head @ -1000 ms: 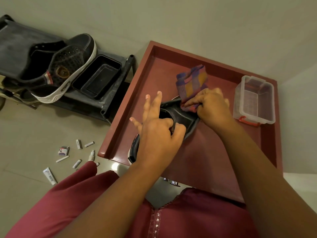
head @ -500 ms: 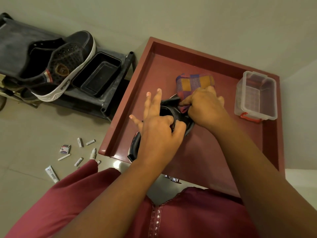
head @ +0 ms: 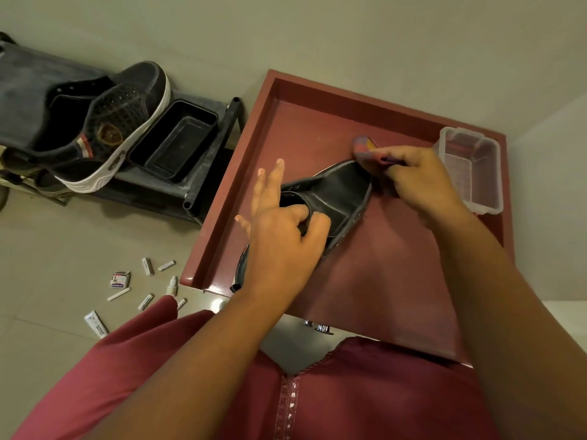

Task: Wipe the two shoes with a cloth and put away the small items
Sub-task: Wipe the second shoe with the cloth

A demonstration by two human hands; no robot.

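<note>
far left, on the low dark rack [head: 203, 182], the other shoe [head: 104, 128] sits on its side beside an open black bin [head: 176, 141] — from here we cannot say whether it has been wiped. below it, the small items [head: 139, 287] lie scattered on the floor [head: 54, 249], tubes and little packets, none put away.

moving onto the red desk [head: 397, 265], our left hand [head: 282, 239] steadies the black shoe [head: 336, 192]: thumb and forefinger are curled round the collar at the opening while the other fingers stand straight. our right hand [head: 422, 179] is closed on the checked cloth [head: 365, 150], pressing it at the toe end. just beside that hand stands a clear plastic box [head: 473, 169], with nothing visible inside.

we judge the step in hand to be the wiping of the first shoe, so the task is early. the next move calls for a firm grip at the collar, so the shoe does not slide while the cloth runs along the upper and the sole edge.

much is hidden — the left hand covers the heel, most of the cloth is bunched under the right hand, and the labels on the small items are too small to read.
</note>
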